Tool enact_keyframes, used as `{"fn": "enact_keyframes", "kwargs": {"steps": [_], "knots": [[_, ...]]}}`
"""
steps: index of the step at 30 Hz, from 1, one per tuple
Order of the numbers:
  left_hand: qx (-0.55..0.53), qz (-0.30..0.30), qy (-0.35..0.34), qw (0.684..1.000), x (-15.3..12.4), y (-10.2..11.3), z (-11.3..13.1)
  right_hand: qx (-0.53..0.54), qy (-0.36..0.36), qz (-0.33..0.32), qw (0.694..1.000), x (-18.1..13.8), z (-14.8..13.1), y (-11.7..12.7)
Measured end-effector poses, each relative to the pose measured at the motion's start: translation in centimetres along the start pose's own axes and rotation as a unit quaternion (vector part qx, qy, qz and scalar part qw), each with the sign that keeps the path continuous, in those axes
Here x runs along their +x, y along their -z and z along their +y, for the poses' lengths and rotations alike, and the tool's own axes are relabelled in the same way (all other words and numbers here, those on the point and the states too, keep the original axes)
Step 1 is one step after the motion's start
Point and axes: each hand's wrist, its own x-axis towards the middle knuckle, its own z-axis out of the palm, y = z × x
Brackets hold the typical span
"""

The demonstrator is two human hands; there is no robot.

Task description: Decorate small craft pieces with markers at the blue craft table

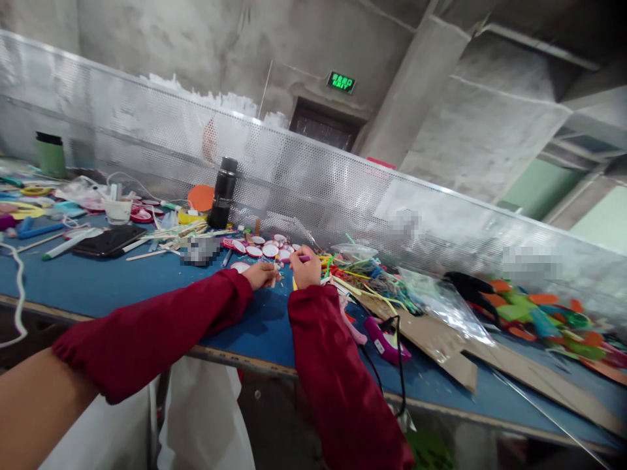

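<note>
My left hand is closed in a pinch over the blue table, with a small whitish piece at its fingertips that is too small to name. Just to its right, my right hand grips a slim purple pen-like tool. The tool's tip points toward the left hand's fingertips; I cannot tell whether they touch. Right behind both hands lie several white discs with pink rims. Beside my right hand spreads a pile of coloured thin strips and cords.
A black bottle stands against the perforated metal screen. Left are a dark phone, a white cup and thin sticks. Right are a purple device with a black cable, cardboard strips and coloured pieces.
</note>
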Motion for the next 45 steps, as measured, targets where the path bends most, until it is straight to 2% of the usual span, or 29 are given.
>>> {"fn": "enact_keyframes", "kwargs": {"steps": [5, 10, 15, 31, 36, 45], "knots": [[0.001, 0.002, 0.003, 1.0, 0.06, -0.06, -0.11, -0.005, 0.003, -0.017, 1.0, -0.01, 0.21, -0.08], [-0.003, 0.002, 0.01, 1.0, 0.16, -0.13, -0.24, -0.003, 0.011, 0.004, 1.0, -0.03, 0.17, 0.01], [-0.005, 0.004, 0.007, 1.0, 0.23, -0.11, -0.45, -0.002, 0.003, -0.008, 1.0, -0.07, -0.01, -0.02], [-0.005, -0.004, -0.012, 1.0, 0.46, 0.08, -0.94, -0.003, 0.006, 0.012, 1.0, 0.03, 0.11, 0.03], [-0.003, -0.005, -0.014, 1.0, 0.26, -0.02, -0.71, 0.003, 0.0, -0.002, 1.0, -0.13, 0.02, -0.2], [0.003, -0.003, -0.002, 1.0, 0.28, -0.09, -0.66, 0.004, 0.007, 0.016, 1.0, 0.01, 0.19, -0.07]]}}
